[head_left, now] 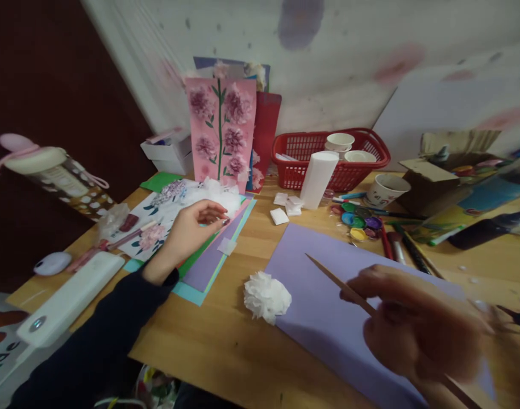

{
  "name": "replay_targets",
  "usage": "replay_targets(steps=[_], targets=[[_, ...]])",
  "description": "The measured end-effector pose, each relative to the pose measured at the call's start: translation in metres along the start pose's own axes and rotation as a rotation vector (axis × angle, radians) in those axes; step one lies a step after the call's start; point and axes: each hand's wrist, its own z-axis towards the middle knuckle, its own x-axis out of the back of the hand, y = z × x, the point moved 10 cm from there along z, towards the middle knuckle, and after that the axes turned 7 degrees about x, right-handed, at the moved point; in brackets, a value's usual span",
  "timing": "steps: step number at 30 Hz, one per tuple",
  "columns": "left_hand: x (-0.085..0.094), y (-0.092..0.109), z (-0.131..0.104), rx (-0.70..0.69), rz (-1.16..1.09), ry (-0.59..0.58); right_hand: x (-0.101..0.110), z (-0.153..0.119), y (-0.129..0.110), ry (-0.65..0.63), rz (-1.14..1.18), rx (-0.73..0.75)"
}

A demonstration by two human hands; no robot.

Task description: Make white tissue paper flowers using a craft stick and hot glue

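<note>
My left hand [194, 230] hovers beside a pile of white fluffy tissue [215, 196] at the left back of the table. Its fingers are loosely bent, with a gap to the thumb and nothing visible between them. My right hand [417, 324], smeared by motion, is closed around a pointed wooden stick [334, 279]. The stick's tip points to the upper left, above a purple sheet of paper [311, 301]. At that sheet's left edge lies a white ruffled paper flower [267, 296], apart from both hands.
Coloured sheets [200, 272] lie under the tissue pile. Behind stand a pink flower picture [220, 130], a red basket [289, 170] with cups, and a white roll [318, 180]. Paint pots [357, 221], brushes and a paper cup [387, 190] are at the right; a white device [72, 298] is at the left.
</note>
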Motion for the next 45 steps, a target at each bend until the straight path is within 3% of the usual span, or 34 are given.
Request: replay_targets(steps=[4,9,12,16,20,23,31,45], targets=[[-0.001,-0.024,0.008,0.009,0.387,-0.114,-0.019,0.018,-0.010,-0.015,-0.060,0.227],[-0.021,-0.030,0.002,-0.090,0.459,-0.202,-0.029,0.013,-0.011,-0.045,-0.100,0.210],[-0.024,-0.026,0.000,-0.062,0.348,-0.202,-0.032,0.008,-0.002,-0.009,-0.032,0.138],[-0.019,-0.017,-0.001,0.045,0.023,-0.139,-0.037,0.004,0.024,0.064,0.163,-0.118],[-0.051,0.005,-0.017,0.154,-0.385,-0.315,-0.041,0.003,0.040,0.195,0.435,-0.325],[-0.076,0.023,-0.029,0.186,-0.534,-0.405,-0.048,0.003,0.049,0.217,0.586,-0.441],[-0.102,0.022,-0.046,0.221,-0.510,-0.504,-0.059,-0.002,0.054,0.214,0.766,-0.548],[-0.103,0.023,-0.052,0.285,-0.652,-0.526,-0.057,-0.002,0.057,0.223,0.700,-0.551]])
